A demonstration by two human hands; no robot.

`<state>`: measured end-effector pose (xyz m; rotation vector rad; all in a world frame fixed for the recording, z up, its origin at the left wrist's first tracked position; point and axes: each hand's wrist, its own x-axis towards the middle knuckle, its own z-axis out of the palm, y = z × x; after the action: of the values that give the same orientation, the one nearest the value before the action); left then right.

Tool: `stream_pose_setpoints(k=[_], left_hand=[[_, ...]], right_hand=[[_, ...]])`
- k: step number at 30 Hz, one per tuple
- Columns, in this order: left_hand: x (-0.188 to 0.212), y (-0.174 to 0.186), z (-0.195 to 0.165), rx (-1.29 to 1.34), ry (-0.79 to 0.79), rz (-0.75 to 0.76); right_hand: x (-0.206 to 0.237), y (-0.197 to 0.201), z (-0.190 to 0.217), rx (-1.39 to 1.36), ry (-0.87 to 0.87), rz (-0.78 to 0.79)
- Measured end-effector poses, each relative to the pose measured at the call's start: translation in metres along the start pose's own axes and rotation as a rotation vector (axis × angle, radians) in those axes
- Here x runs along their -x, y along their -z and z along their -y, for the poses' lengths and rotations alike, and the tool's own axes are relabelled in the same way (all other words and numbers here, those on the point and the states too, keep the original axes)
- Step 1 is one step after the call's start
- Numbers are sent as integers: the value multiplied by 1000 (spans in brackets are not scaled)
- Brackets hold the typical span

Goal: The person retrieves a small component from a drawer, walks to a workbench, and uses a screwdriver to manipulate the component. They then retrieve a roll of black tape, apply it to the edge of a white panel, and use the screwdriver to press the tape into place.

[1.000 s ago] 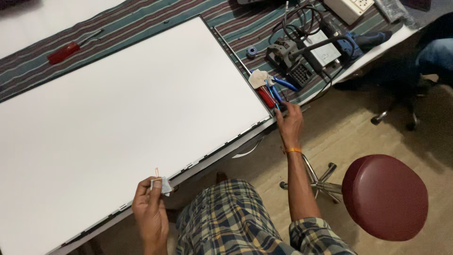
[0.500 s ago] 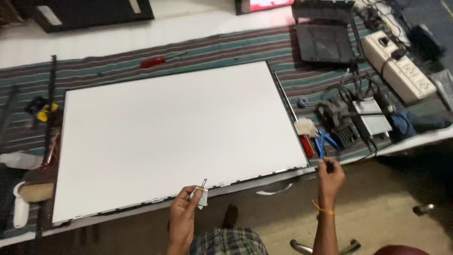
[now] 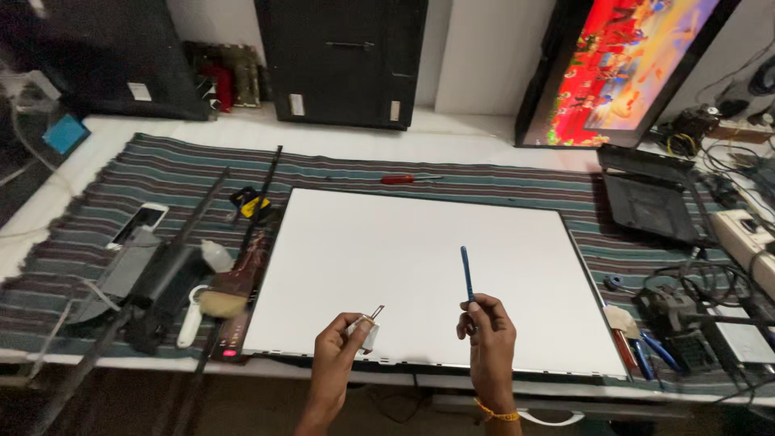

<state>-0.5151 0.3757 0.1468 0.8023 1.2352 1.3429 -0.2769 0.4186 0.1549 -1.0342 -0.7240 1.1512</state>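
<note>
A large white flat panel (image 3: 420, 274) lies on a striped cloth (image 3: 161, 173) over the workbench. My left hand (image 3: 339, 355) is above the panel's near edge and pinches a small white piece with a thin metal tip (image 3: 367, 327) that points up to the right. My right hand (image 3: 484, 335) is closed around a slim blue tool (image 3: 467, 274) held upright over the panel's near middle. Both hands hover close together, a short gap between them.
Left of the panel lie a brush (image 3: 230, 291), a white bottle (image 3: 216, 257), a phone (image 3: 139, 224) and long black strips (image 3: 258, 202). A red screwdriver (image 3: 404, 179) lies beyond the panel. Pliers (image 3: 646, 351), cables and a power strip (image 3: 739, 230) crowd the right. A lit screen (image 3: 630, 69) leans behind.
My right hand left the tools at the panel's right and now holds the blue tool up over the panel. The camera has tilted up, showing the back wall. The left hand holds as before.
</note>
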Motion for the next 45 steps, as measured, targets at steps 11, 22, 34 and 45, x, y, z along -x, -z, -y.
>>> stream_pose_setpoints(k=[11,22,34,45], left_hand=[[4,110,-29,9,-232,-21],[-7,171,-46,-127,-157,225],[0,176,-56,131,-61,337],[27,182,-72,-222,-197,361]], right_hand=[[106,-117,-44,-127,-364,403],[124,-129,-77,252,-49,469],[147,-135,-87,345,49,421],[150,-131,-78,483,335,511]])
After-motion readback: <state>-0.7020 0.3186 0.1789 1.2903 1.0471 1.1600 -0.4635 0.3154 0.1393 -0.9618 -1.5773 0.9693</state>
